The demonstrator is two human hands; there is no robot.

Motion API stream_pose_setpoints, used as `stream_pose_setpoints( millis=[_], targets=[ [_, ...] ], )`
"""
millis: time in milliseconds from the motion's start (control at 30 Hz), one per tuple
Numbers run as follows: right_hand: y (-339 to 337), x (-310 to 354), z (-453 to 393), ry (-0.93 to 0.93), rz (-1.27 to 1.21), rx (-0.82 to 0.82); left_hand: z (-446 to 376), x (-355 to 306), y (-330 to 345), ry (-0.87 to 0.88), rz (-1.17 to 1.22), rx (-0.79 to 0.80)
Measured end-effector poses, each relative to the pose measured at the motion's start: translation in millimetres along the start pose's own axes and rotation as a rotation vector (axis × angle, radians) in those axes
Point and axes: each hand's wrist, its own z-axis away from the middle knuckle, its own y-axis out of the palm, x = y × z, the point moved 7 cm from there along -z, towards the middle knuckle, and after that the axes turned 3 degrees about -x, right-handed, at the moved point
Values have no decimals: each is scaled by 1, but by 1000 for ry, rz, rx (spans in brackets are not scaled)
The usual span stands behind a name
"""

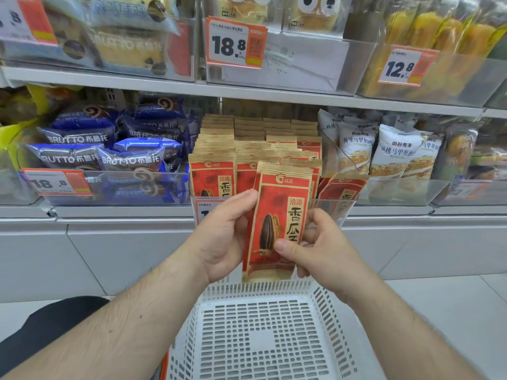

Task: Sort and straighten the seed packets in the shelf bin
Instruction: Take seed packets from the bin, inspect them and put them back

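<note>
Both hands are gripping one packet [277,223] upright, just near of the bin [333,208]: left hand [225,237] and right hand [321,248] pinching its edges. Best squaring it before slotting it into the front row.

The seed packet [277,223] held upright in the middle carries the brand 洽洽 near its top and again in a small yellow tag, with the large black characters 香瓜 running down its right side; a third character below is partly covered. Up and left of that packet, the blue wrappers [82,157] read "BRUTTO 布鲁托". Below those wrappers, an orange price tag [56,182] shows 18.8. Straight above the packet, on the upper shelf, another orange tag [235,43] reads 18.8. Up and right of the packet a third tag [405,66] reads 12.8. Right of the packet, white bags [395,154] show 尚谷麦丰 and 核桃马里奥.
</note>
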Motion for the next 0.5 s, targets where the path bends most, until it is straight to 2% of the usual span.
stream_pose_setpoints(
  millis=[100,200,400,500],
  targets=[
    [-10,0,-3,-11,41,-113,0,3,-8,0,-182,-110],
    [-11,1,-2,-7,112,-132,0,6,-14,-24,-207,-161],
    [-13,3,-1,-13,134,-113,0,6,-9,-14,-237,-119],
    [-18,5,-2,-33,94,-160,-1,8,-5,-3,-307,-88]
  ],
)
